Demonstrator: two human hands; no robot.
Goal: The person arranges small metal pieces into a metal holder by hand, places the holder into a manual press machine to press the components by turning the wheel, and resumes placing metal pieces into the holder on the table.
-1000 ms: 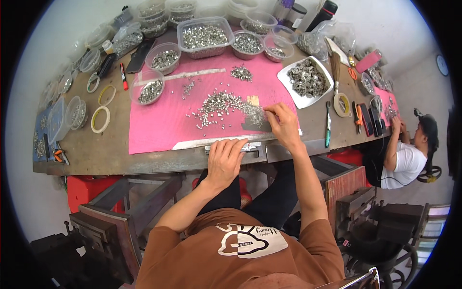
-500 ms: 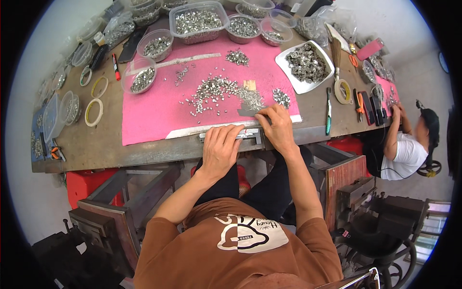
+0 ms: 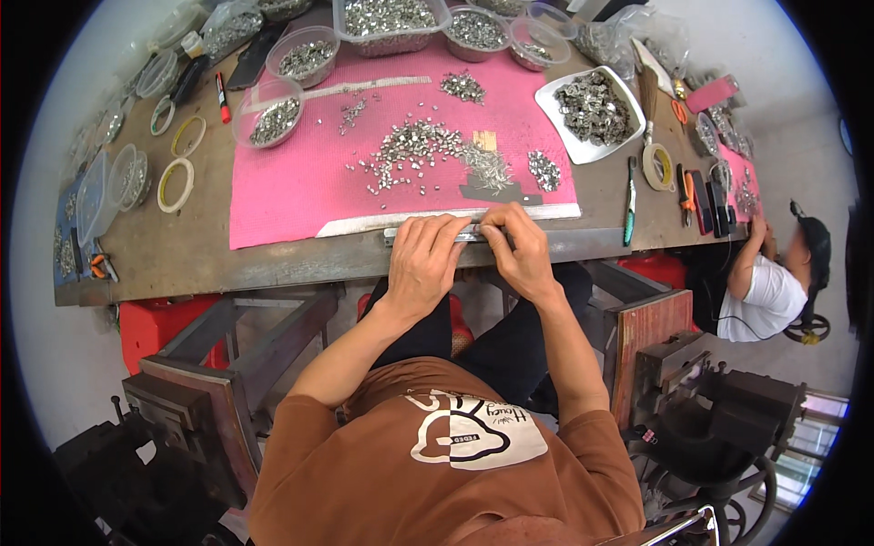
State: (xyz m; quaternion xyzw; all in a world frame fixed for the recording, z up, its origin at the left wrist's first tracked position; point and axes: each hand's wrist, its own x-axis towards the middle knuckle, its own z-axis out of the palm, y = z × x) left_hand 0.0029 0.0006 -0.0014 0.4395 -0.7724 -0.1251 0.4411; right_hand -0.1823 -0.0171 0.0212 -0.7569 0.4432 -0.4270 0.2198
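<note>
Fingers of both hands (image 3: pixel 473 250) curl around a metal strip (image 3: pixel 469 234).

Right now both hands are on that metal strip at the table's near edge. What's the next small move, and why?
Probably reach the right hand forward to the loose metal pieces on the pink mat. The left hand already steadies the strip, and the pile lies just beyond.
</note>
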